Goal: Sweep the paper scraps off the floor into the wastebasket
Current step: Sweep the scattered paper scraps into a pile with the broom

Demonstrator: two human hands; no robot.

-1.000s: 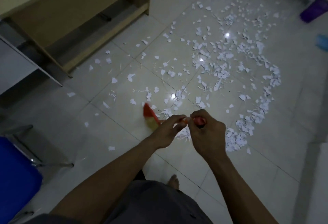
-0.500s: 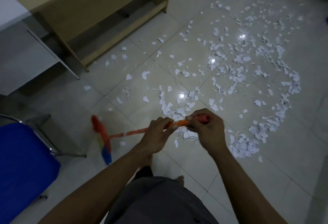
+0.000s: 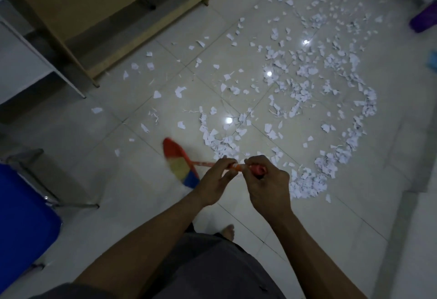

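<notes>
white torn paper scraps litter the pale tiled floor, heaped thickest just right of the hands. left hand and right hand both clutch the orange-handled broom, its red, yellow and blue bristles near the scraps' left edge. wooden desk and blue chair stand at the left.

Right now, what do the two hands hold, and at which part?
Left hand and right hand both hold the broom at the upper end of its orange handle.
</notes>
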